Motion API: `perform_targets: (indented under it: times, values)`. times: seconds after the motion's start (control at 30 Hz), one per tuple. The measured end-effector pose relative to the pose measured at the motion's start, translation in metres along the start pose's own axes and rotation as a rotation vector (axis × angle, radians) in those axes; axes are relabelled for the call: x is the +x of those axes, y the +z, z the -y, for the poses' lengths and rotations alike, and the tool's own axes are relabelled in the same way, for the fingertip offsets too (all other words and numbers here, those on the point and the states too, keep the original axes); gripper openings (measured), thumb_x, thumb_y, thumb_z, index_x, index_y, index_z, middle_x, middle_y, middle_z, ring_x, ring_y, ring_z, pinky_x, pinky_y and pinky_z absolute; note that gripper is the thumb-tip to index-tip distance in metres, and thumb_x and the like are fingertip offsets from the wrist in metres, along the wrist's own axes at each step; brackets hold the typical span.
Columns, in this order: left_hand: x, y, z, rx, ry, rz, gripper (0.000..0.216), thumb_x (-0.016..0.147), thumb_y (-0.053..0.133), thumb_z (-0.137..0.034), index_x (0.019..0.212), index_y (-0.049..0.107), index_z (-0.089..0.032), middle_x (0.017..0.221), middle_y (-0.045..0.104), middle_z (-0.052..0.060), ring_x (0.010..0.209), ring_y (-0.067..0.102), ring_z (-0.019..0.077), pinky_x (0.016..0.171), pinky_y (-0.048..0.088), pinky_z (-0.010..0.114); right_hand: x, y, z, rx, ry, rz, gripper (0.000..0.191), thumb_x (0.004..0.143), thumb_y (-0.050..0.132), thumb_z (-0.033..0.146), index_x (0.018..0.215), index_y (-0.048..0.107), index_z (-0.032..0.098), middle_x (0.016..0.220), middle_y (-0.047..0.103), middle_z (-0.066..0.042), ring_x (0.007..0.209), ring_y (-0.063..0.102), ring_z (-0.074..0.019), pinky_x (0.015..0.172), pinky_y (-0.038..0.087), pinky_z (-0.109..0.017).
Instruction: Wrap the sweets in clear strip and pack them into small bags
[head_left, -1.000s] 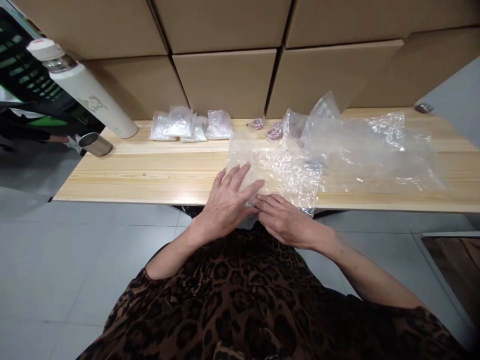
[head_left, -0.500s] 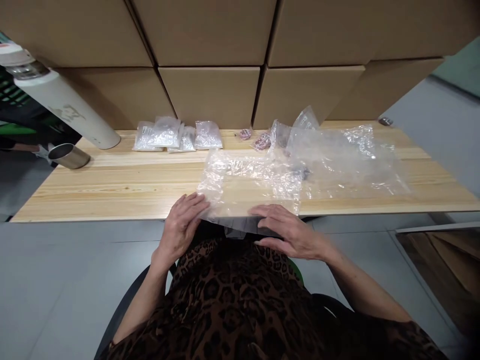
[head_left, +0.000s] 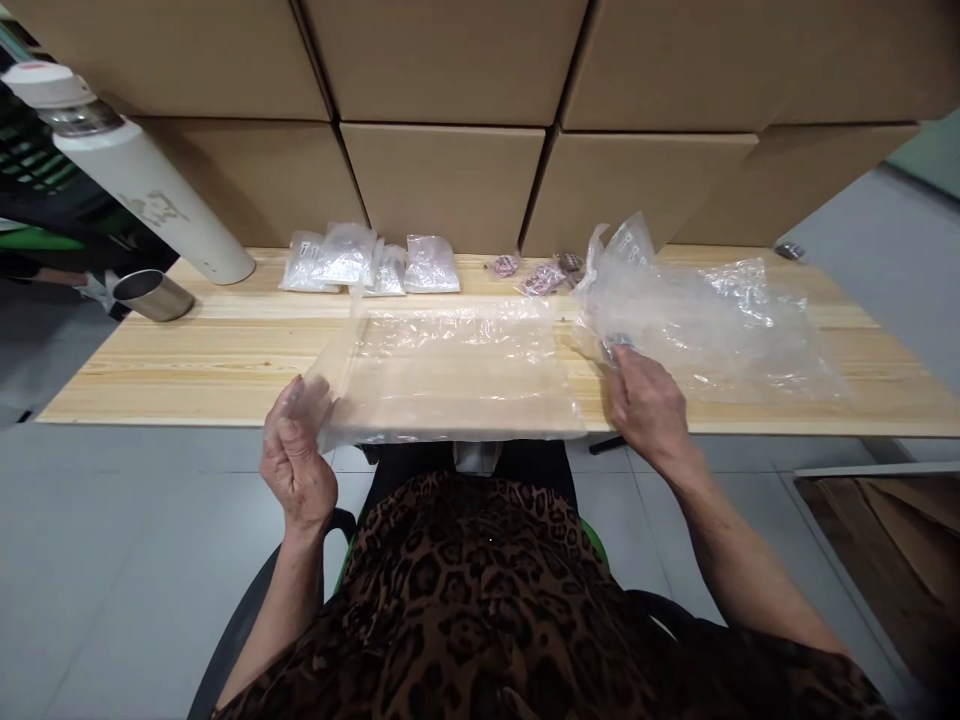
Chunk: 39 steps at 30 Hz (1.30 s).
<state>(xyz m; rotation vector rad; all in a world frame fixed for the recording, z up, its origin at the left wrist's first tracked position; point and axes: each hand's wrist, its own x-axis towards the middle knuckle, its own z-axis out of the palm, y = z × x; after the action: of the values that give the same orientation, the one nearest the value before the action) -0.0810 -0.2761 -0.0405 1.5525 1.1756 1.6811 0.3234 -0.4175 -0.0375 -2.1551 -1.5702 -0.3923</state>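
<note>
A clear plastic bag (head_left: 457, 370) lies spread on the wooden table at the front edge. My left hand (head_left: 298, 455) is closed on its left side, lifting that edge up a little. To the right, my right hand (head_left: 649, 405) reaches over the table with its fingers curled down at a small dark grey item (head_left: 619, 342). What kind of item this is cannot be made out. Just beyond that hand spreads a pile of clear plastic bags (head_left: 720, 320). My right fingertips are partly hidden.
Several small filled plastic packets (head_left: 431, 265) lie along the back, by stacked cardboard boxes (head_left: 442, 185). Small reddish packets (head_left: 541, 279) are right of them. A white bottle (head_left: 172, 205) and a metal cup (head_left: 154, 296) stand at left. A small dark item (head_left: 789, 250) lies far right.
My left hand has moved left and taken hold of the bag's edge, which is now raised. My right hand has left the bag and moved right to the small dark grey item. The bag lies flatter.
</note>
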Motion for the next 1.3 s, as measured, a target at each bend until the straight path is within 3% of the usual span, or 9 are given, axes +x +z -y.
perform_targets:
  times: [0.2,0.37,0.5,0.6,0.77,0.97,1.03,1.13,1.3]
  values:
    - [-0.005,0.010,-0.004,-0.074,-0.033,0.033,0.045,0.107,0.060,-0.053,0.138,0.069,-0.021,0.136,0.077,0.012,0.126,0.077,0.0269,0.116,0.061,0.053,0.003,-0.030,-0.067,-0.146,0.184,-0.086,0.048,0.103,0.040,0.020,0.138,0.069,0.008,0.131,0.073,-0.030,0.125,0.072,-0.0449,0.103,0.060,-0.060]
    - [-0.003,0.018,-0.010,-0.128,-0.099,0.017,0.036,0.099,0.074,-0.043,0.128,0.071,-0.022,0.130,0.078,0.009,0.118,0.080,0.0245,0.114,0.063,0.052,0.002,-0.048,-0.110,-0.221,0.348,0.102,0.051,0.108,0.030,0.034,0.139,0.068,0.021,0.125,0.071,-0.030,0.127,0.066,-0.0569,0.095,0.054,-0.075]
    - [0.001,0.022,-0.021,-0.289,-0.249,0.004,0.042,0.092,0.081,-0.034,0.129,0.066,-0.023,0.122,0.078,0.007,0.106,0.083,0.0237,0.099,0.071,0.048,0.002,-0.045,-0.081,-0.149,0.113,-0.172,0.055,0.107,0.043,0.037,0.159,0.051,0.020,0.159,0.050,-0.028,0.149,0.047,-0.0559,0.115,0.043,-0.078]
    - [-0.001,0.029,-0.027,-0.348,-0.322,0.046,0.046,0.087,0.084,-0.029,0.127,0.062,-0.024,0.118,0.078,0.007,0.104,0.083,0.0238,0.095,0.072,0.046,0.007,-0.034,-0.028,0.067,-0.171,-0.285,0.053,0.107,0.049,0.035,0.160,0.050,0.029,0.149,0.062,-0.017,0.143,0.058,-0.0427,0.119,0.046,-0.071]
    - [-0.005,0.033,-0.023,-0.271,-0.297,0.113,0.060,0.089,0.083,-0.034,0.139,0.049,-0.029,0.130,0.072,0.010,0.108,0.080,0.0239,0.104,0.067,0.052,0.013,-0.013,0.027,0.295,-0.418,0.115,0.037,0.108,0.056,0.035,0.143,0.067,0.028,0.145,0.069,-0.011,0.144,0.060,-0.0353,0.123,0.047,-0.061]
    - [0.000,0.007,-0.011,0.236,0.228,-0.024,0.077,0.093,0.079,-0.041,0.158,0.038,-0.035,0.168,0.044,0.012,0.156,0.048,0.0304,0.133,0.038,0.059,0.016,-0.011,0.006,0.241,-0.422,0.174,0.031,0.108,0.052,0.026,0.128,0.075,0.019,0.135,0.076,-0.014,0.131,0.068,-0.0344,0.115,0.054,-0.062]
    - [0.000,0.008,-0.014,0.410,0.405,0.080,0.054,0.099,0.072,-0.036,0.150,0.054,-0.033,0.169,0.046,0.008,0.165,0.036,0.0299,0.138,0.026,0.059,0.026,-0.018,-0.001,0.252,-0.474,0.176,0.030,0.108,0.052,0.027,0.125,0.076,0.019,0.129,0.078,-0.013,0.125,0.071,-0.0322,0.112,0.056,-0.059]
    - [-0.002,0.024,-0.023,0.511,0.543,0.382,0.033,0.105,0.063,-0.040,0.138,0.066,-0.034,0.156,0.065,0.003,0.164,0.040,0.0297,0.138,0.018,0.064,0.056,-0.026,-0.006,0.241,-0.469,0.128,0.031,0.108,0.052,0.032,0.126,0.075,0.020,0.127,0.079,-0.012,0.124,0.072,-0.0314,0.110,0.059,-0.056]
    - [-0.013,0.049,-0.035,0.692,0.424,0.712,0.041,0.108,0.055,-0.050,0.143,0.065,-0.032,0.156,0.067,0.010,0.155,0.053,0.0378,0.134,0.014,0.076,0.128,-0.010,-0.003,0.078,-0.380,0.250,0.041,0.104,0.051,0.032,0.139,0.070,0.020,0.144,0.071,-0.016,0.140,0.060,-0.0376,0.119,0.048,-0.064]
